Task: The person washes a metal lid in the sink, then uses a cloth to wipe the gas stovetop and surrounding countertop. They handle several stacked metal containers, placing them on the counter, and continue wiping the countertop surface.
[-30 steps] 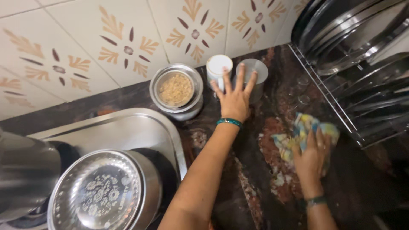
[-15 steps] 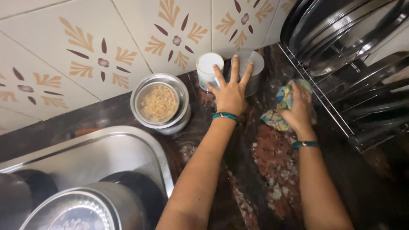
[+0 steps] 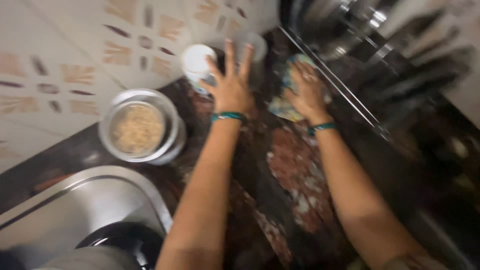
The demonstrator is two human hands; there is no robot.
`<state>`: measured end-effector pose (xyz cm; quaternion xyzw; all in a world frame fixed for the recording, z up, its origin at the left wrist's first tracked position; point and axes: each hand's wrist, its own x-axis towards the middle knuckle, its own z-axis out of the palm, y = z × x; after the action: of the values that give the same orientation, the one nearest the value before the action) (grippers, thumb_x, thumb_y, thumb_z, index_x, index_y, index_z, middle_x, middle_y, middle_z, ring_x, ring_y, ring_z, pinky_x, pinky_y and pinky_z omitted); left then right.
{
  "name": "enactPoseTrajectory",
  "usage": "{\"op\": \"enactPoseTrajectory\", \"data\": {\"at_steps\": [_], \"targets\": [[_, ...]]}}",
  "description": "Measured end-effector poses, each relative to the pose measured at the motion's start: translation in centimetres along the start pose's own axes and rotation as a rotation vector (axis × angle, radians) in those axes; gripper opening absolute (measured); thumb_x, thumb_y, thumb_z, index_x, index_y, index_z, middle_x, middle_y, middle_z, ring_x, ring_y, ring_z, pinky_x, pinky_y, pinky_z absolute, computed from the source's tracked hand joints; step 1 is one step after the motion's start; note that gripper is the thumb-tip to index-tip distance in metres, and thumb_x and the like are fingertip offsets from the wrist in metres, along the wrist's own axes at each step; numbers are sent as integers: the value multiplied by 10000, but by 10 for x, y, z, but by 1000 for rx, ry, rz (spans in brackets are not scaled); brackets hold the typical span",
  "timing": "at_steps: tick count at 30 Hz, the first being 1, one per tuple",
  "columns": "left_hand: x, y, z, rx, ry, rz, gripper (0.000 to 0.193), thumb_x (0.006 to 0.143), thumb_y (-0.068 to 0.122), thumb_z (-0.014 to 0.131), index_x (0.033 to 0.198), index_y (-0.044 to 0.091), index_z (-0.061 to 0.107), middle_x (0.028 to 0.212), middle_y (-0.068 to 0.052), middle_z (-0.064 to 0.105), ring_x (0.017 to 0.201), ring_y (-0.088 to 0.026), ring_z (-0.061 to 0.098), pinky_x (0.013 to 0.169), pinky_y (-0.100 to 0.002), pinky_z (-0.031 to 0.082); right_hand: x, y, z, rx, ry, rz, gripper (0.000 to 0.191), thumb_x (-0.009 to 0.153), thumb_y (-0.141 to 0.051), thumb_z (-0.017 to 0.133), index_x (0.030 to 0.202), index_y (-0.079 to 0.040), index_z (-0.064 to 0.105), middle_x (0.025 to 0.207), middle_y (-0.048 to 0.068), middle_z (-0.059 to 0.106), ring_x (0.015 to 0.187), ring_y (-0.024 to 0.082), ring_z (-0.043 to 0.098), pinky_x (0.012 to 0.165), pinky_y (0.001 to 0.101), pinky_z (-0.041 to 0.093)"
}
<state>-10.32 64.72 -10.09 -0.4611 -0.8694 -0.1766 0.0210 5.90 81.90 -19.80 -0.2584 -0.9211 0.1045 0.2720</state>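
My left hand (image 3: 231,86) lies flat with fingers spread on the dark marbled counter (image 3: 295,170), its fingertips against a white-lidded jar (image 3: 196,61) and a steel tumbler (image 3: 252,44) by the tiled wall. My right hand (image 3: 306,91) presses down on a blue and yellow cloth (image 3: 281,106) just right of it, close to the dish rack. Both wrists wear teal bangles. The picture is motion-blurred.
A round steel container (image 3: 142,127) holding pale grains stands left of my left hand. A steel sink (image 3: 80,215) with a dark vessel fills the lower left. A wire dish rack (image 3: 380,65) with steel plates runs along the right.
My right hand has slid the cloth up and left across the counter, toward the wall and my left hand. The left hand has stayed by the jar. The view has shifted right.
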Motion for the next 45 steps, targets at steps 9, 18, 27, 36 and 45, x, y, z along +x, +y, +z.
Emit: {"op": "enactPoseTrajectory", "data": {"at_steps": [9, 18, 27, 36, 45], "targets": [[-92, 31, -23, -96, -30, 112, 1037, 717, 200, 758, 1607, 267, 228, 1685, -102, 83, 1542, -462, 60, 1087, -850, 8, -191, -67, -106, -187, 2, 227, 704, 845, -301, 715, 1485, -80, 522, 1610, 160, 434, 1464, 461, 382, 1170, 547, 332], [-165, 45, -27, 105, -120, 330, 325, 876, 212, 535, 1140, 154, 714, 1447, -96, 576, 1430, -335, 438, 1114, -808, -3, -289, -23, -159, -569, 71, 468, 708, 933, -425, 657, 1473, 20, 548, 1521, 299, 512, 1411, 521, 413, 1185, 583, 277], [-213, 42, -35, 86, -159, 370, 326, 884, 145, 482, 1044, 114, 766, 861, -153, 760, 841, -347, 741, 1124, -738, 98, -300, -257, -97, 37, -128, -322, 500, 845, -480, 677, 1133, -71, 677, 1189, 224, 682, 1173, 426, 551, 1010, 580, 370], [-274, -9, -3, 216, -436, 264, 384, 1015, 193, 421, 1048, 134, 798, 1039, -117, 771, 1085, -313, 726, 1296, -604, 67, -258, -131, -130, -230, -120, 102, 395, 927, -426, 648, 1240, -188, 687, 1420, 155, 642, 1337, 406, 532, 1120, 505, 415], [-271, -26, 23, 289, -685, 170, 456, 1043, 186, 358, 1291, 134, 737, 1420, -120, 664, 1381, -248, 575, 1310, -566, 71, -189, -201, -44, -219, -108, -175, 649, 849, -314, 716, 1427, -60, 564, 1498, 191, 502, 1412, 469, 413, 1182, 595, 305]]}}
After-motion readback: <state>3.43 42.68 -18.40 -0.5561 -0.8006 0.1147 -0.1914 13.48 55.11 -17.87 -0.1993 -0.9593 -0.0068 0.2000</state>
